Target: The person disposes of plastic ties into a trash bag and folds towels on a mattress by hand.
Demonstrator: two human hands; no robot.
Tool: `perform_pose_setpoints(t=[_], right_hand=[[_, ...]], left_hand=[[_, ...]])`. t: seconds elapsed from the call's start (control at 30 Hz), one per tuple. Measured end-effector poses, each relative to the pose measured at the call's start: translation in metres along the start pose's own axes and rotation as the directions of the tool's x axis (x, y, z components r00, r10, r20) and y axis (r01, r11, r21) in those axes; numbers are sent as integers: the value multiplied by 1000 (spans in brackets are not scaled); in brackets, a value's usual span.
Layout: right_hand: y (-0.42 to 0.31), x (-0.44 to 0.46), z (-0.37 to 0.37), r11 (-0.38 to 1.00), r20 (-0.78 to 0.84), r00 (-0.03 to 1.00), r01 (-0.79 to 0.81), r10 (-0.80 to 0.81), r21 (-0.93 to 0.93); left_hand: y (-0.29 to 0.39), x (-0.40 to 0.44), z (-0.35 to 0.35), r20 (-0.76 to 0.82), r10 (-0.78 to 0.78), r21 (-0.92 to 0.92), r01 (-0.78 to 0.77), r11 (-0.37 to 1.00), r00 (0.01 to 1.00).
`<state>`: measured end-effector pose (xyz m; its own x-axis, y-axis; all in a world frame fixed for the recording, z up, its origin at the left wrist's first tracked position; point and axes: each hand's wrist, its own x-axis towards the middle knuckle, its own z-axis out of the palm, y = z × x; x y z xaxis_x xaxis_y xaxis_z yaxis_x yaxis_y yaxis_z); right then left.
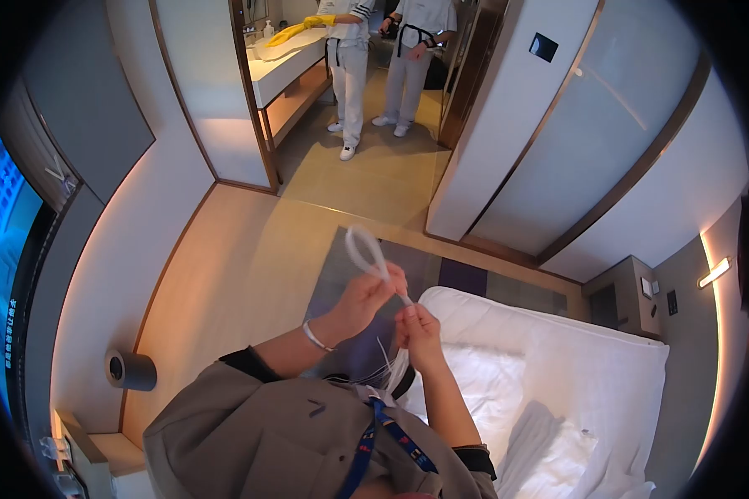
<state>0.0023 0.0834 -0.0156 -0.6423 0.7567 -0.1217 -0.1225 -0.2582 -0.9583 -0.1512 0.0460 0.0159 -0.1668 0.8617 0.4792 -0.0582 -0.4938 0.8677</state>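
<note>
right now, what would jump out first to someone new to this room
Probably the pale loop mid-picture, raised in the left hand, with the right hand pinching just below. Next, the yellow gloves on a person by the white counter, through the opening at the top. The lit blue screen at the far left edge and the white bed at lower right also draw the eye.

White looped strip (354, 252), one, blurred, perhaps plastic: held by left hand (369, 298) and right hand (419, 331), loop projecting beyond the left. White bed (549, 328), right, bearing rumpled linen (483, 378). Grey cylinder (141, 373), left. Lit screen (4, 195), left edge. Two people (349, 79), far, one wearing yellow gloves (295, 33), beside white tabletop (270, 71).
</note>
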Motion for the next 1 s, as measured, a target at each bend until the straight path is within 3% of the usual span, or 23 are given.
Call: perform_pose_setpoints(t=[0.03, 0.07, 0.13, 0.17, 0.23, 0.33, 0.43, 0.5, 0.57, 0.6, 0.63, 0.7, 0.77, 1.0], right_hand=[[-1, 4, -8, 992, -15, 1000, 11, -9, 124], [-5, 8, -17, 976, -5, 999, 37, -37, 213], [-21, 10, -34, 975, 132, 988, 52, -81, 215], [-25, 14, -39, 968, 187, 977, 54, -101, 244], [-23, 28, -31, 967, 74, 989, 111, -132, 231], [-24, 63, 3, 938, -123, 972, 225, -198, 263], [-43, 103, 30, 871, -297, 950, 228, -100, 435], [-42, 128, 22, 796, -124, 984, 177, -129, 579], [-54, 151, 25, 802, -140, 981, 189, -133, 567], [-57, 160, 26, 821, -175, 972, 225, -155, 524], [-61, 166, 28, 842, -206, 963, 255, -176, 475], [-66, 179, 33, 862, -219, 963, 243, -159, 444], [-65, 190, 34, 870, -215, 964, 237, -156, 432], [-64, 209, 35, 905, -212, 972, 177, -99, 387]], left_hand=[[3, -3, -4, 94, 114, 171, -129, 977, 989], [3, -6, -9, 89, 113, 174, -127, 977, 990], [3, -11, -22, 273, 122, 254, -194, 948, 954], [2, -12, -28, 279, 124, 251, -197, 948, 952], [-2, -9, -37, 512, 174, 370, -399, 839, 841], [-15, 1, -42, 525, 165, 415, -420, 807, 835], [-23, 28, -69, 536, 114, 460, -403, 791, 836], [-20, 53, -97, 667, 43, 428, -430, 795, 744], [16, 90, -123, 545, 200, 552, -528, 645, 814], [45, 114, -139, 468, 139, 576, -420, 701, 873], [75, 131, -154, 291, 222, 392, -327, 860, 931], [138, 173, -187, 240, 568, 242, -615, 751, 788], [176, 190, -196, 236, 736, 206, -773, 600, 634], [182, 207, -174, 251, 715, 244, -757, 606, 653]])
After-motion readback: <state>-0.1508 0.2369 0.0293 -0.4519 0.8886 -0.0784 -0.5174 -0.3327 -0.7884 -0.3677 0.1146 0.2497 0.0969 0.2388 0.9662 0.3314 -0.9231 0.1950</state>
